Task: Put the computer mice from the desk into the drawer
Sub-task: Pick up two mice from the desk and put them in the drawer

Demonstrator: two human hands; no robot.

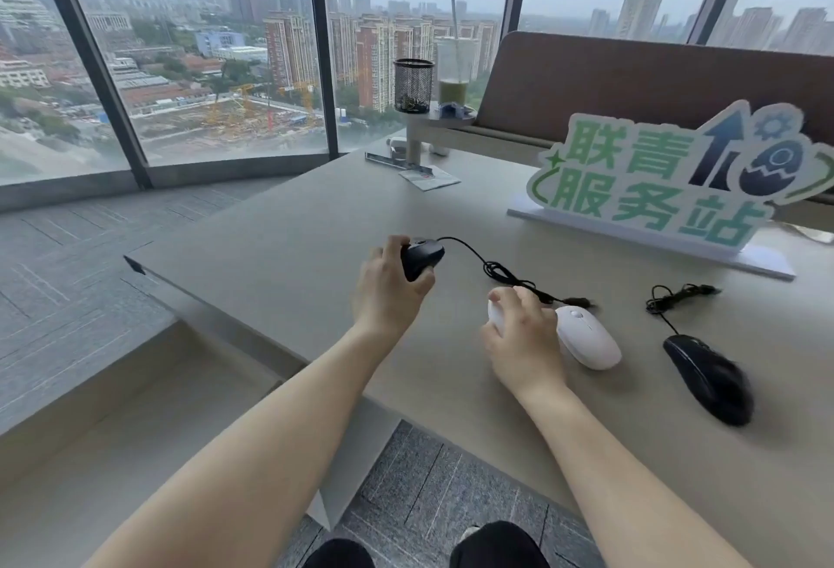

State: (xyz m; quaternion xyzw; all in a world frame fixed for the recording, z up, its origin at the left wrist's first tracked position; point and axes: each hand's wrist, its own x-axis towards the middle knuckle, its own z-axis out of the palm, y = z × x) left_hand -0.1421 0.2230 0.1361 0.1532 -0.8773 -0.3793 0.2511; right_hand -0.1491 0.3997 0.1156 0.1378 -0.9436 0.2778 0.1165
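Left hand (391,283): fingers wrapped round a black corded mouse (422,257), left of the sign (668,188), to carry it.
Right hand (523,332): fingers curled over a white mouse (495,314).
Near the sign: another white mouse (586,337) and black mouse (708,380) lie free.
Drawer: not visible.

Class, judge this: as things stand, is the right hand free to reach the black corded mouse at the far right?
Probably not yet: the right hand is closed on a white mouse. The black corded mouse lies unobstructed beyond the second white mouse.
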